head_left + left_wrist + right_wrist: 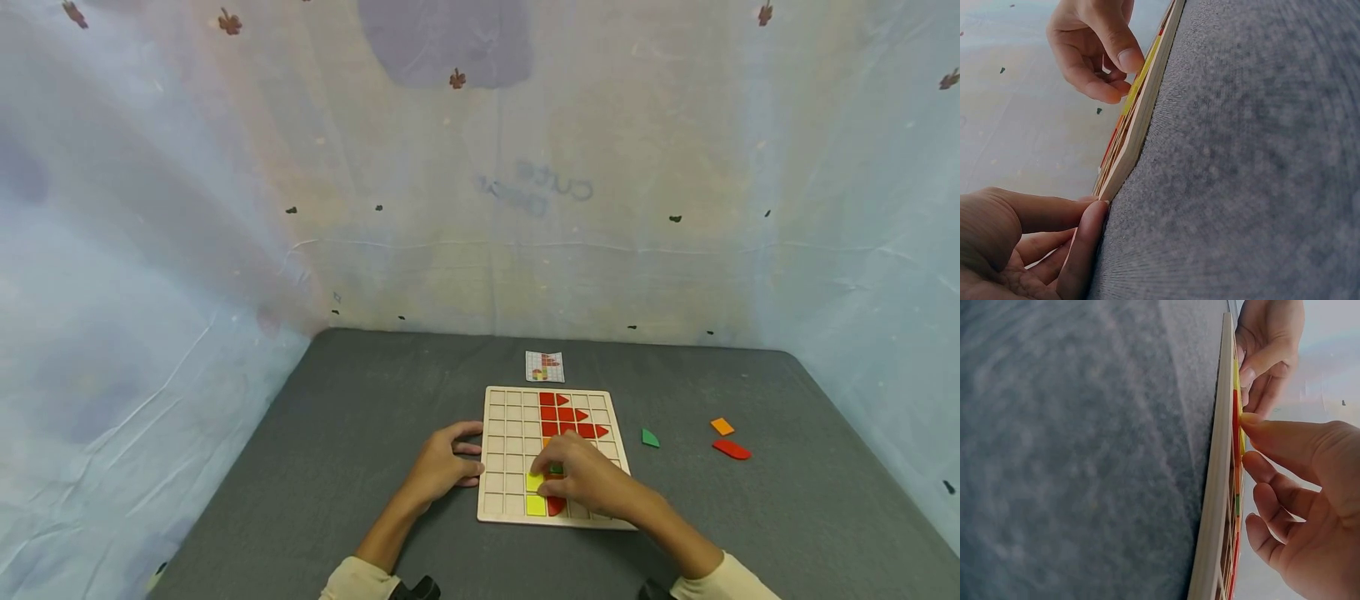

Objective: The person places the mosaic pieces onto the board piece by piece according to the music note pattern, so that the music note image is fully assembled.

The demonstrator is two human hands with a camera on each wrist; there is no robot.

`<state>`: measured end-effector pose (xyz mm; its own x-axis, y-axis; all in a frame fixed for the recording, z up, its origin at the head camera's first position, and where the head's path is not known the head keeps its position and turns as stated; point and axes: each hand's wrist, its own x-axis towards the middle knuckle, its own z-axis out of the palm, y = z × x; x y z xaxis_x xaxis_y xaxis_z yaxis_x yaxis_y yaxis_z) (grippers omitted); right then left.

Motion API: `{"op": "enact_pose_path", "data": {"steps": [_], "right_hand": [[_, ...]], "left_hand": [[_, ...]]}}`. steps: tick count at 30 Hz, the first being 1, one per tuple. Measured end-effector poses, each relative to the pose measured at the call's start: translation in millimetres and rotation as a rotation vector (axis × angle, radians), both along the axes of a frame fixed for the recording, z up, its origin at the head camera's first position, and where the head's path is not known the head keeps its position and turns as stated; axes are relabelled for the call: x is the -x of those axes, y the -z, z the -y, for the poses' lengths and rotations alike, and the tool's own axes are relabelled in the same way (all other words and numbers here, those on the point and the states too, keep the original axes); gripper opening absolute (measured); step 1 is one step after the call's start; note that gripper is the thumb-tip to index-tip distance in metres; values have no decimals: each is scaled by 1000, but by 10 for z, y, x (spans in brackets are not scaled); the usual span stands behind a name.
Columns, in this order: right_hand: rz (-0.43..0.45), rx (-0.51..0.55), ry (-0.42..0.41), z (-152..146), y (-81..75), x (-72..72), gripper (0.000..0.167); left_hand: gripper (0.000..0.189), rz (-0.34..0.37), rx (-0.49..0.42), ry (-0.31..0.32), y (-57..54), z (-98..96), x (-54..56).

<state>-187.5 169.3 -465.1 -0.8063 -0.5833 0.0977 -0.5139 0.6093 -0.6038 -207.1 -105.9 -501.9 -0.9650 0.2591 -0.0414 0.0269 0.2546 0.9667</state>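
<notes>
In the head view, a light wooden grid board (495, 483) lies on the grey table. My left hand (438, 462) steadies its left edge, thumb and forefinger tips touching the side, also seen in the left wrist view. Over the lower middle of the board, the thumb and forefinger of my right hand (588, 477) pinch a yellow square tile (534, 482) lying at a grid cell. Just below it sits another yellow square tile (536, 505), beside a red curved piece (555, 506). A green piece (557, 469) shows partly under the right hand. Red tiles (566, 414) form rows higher up.
A small printed pattern card (544, 367) lies behind the board. To the right are a loose green quarter-round piece (650, 438), an orange square tile (722, 427) and a red rounded piece (731, 450). A pale curtain (487, 275) hangs around the table's back and sides.
</notes>
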Motion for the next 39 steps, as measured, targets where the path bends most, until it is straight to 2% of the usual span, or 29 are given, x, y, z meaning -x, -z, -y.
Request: {"op": "enact_pose_path", "data": {"steps": [8, 17, 23, 32, 39], "right_hand": [[-22, -14, 9, -20, -12, -2, 16], [-26, 53, 82, -252, -62, -1, 21], [-25, 46, 188, -507, -114, 14, 26], [-86, 30, 378, -940, -107, 52, 29], [-138, 44, 472, -1302, -118, 79, 42]], "left_hand": [[66, 6, -3, -3, -6, -3, 2], [66, 1, -4, 2, 5, -1, 5], [66, 5, -9, 4, 2, 3, 4], [66, 7, -14, 7, 6, 5, 2], [65, 4, -9, 4, 0, 2, -1]]}}
